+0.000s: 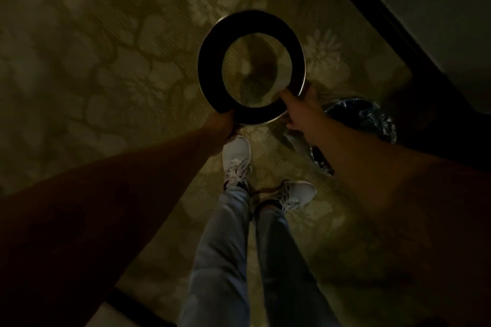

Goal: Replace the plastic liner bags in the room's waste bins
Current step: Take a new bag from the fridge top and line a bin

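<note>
Forearms reaching out, both hands — left hand (pixel 225 125), right hand (pixel 297 111) — gripping the bin's ring lid (pixel 210 66), keeping it clear of the lined bin (pixel 358 117) for rebagging.

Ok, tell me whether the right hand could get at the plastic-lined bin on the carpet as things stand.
Probably not yet: the right hand grips the dark ring along with the left hand. The bin itself lies close beside it, unobstructed.

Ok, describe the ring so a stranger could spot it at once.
Start from the patterned carpet under the person's white shoes. Above the shoes, the left hand and right hand grip a black ring. You can see the carpet through its hole, unlike the bin at right.
</note>
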